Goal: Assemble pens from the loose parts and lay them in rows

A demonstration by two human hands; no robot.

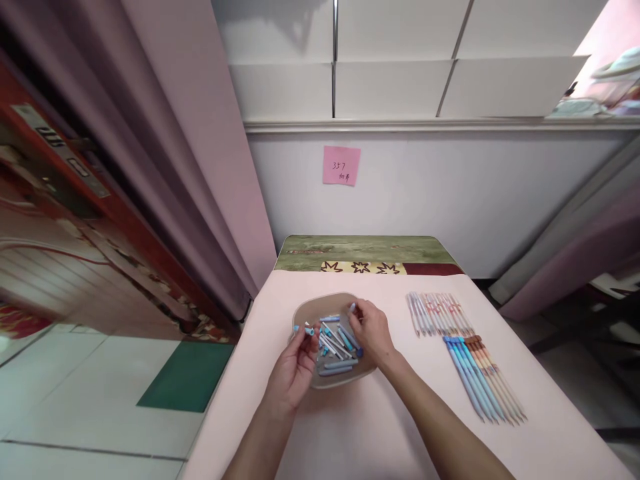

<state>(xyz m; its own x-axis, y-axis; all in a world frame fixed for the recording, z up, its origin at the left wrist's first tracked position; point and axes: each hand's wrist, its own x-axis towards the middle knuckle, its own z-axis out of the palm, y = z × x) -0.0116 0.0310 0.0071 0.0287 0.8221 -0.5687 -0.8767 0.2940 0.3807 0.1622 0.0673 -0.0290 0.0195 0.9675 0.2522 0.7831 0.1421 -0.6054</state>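
Observation:
A beige bin (309,312) holds many loose blue, white and grey pen parts (336,343). Over its left side, my left hand (294,367) pinches a short blue pen part (307,331) between thumb and fingers. At the bin's right wall, my right hand (371,330) is closed, with the tip of a small light-blue pen part (353,307) showing at its fingertips. The rest of that piece is hidden by the fingers.
Right of the bin lie a row of clear-barrelled pens (440,313) and, nearer me, a row of blue and brown-topped pens (483,380). The pale-covered table (320,440) meets a wall bearing a pink note (341,165). A curtain (190,167) hangs at left.

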